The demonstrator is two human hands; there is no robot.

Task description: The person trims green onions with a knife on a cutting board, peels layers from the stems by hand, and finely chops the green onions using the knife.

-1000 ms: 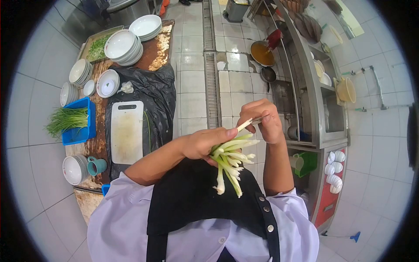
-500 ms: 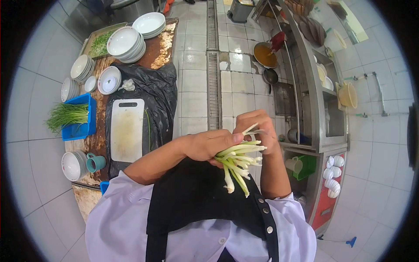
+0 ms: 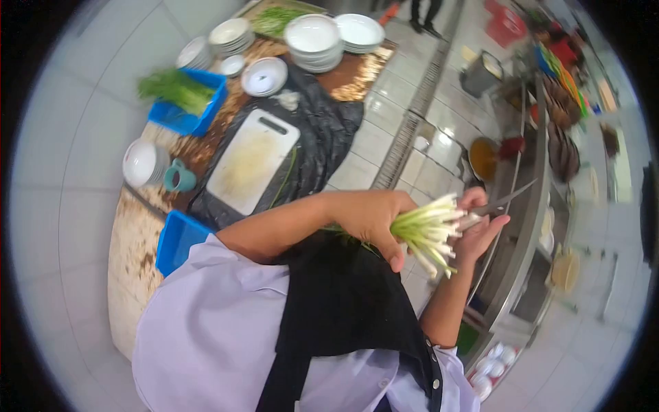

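Observation:
In front of my apron, my left hand (image 3: 376, 221) is closed around a bunch of spring onions (image 3: 427, 232). Their white root ends fan out toward the right. My right hand (image 3: 475, 237) is just beyond those ends, holding a knife (image 3: 506, 199) whose blade points up and to the right. The thumb of that hand is stretched away from the handle. Whether the right fingers touch the onion ends I cannot tell. On the table to the left lies a white cutting board (image 3: 252, 161) with a stained surface and a long green leaf (image 3: 285, 177) along its edge.
Black plastic sheeting (image 3: 328, 141) lies under the board. Behind are a blue crate (image 3: 185, 123) of greens, stacked white bowls (image 3: 314, 42) and a teal mug (image 3: 180, 177). An empty-looking blue bin (image 3: 182, 240) is by my left elbow. A metal counter (image 3: 528, 240) stands right.
My view has swung, so the table now sits tilted and further right. Both hands have shifted right in view. My right hand has drawn away from the onion ends, and the knife blade now shows.

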